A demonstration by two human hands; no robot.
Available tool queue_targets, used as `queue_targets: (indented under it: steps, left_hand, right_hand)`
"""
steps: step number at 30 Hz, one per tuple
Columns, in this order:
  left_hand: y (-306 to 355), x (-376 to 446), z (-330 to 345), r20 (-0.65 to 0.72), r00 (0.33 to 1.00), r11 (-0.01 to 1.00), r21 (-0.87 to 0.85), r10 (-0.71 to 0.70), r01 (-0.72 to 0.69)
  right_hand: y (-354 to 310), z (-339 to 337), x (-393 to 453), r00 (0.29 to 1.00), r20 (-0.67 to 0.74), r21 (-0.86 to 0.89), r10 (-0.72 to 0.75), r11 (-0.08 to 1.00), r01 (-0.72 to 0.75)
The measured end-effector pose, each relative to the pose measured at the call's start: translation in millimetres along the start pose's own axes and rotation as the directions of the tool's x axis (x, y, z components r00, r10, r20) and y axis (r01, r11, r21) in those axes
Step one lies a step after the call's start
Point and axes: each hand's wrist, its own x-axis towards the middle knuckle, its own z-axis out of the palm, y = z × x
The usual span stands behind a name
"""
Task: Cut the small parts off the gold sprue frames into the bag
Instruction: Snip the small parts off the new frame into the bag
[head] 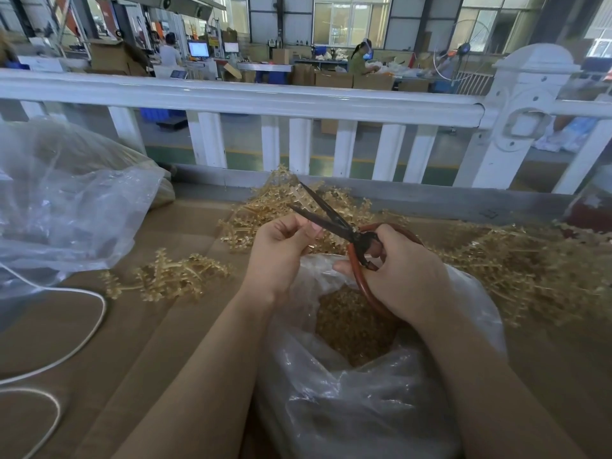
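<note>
Gold sprue frames (291, 207) lie heaped near the table's far edge, beyond the open bag (357, 376). Left hand (281, 250) fingers pinch one frame between the parted blades of the scissors (334, 220). Right hand (404, 270) fingers curl through the red handles above the bag.

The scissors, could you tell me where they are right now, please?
In the head view the scissors are centre frame, gripped by the right hand above the open bag, blades open toward the left hand.
</note>
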Motion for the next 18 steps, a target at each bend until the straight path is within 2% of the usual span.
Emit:
queue_targets:
  steps: [9,18]
  left_hand:
    - [-4.6,3.5,-2.6,0.020,0.999,0.999,-0.008,0.046,-0.046]
    - [-4.6,3.9,-2.9,-0.010,1.000,0.999,-0.045,0.029,-0.030]
  right_hand:
    - [-0.1,1.1,0.2,1.000,0.006,-0.036,0.018,0.999,-0.018]
    - [-5.1,-3.2,-1.9,0.995,-0.098,-0.091,-0.010,0.996,0.001]
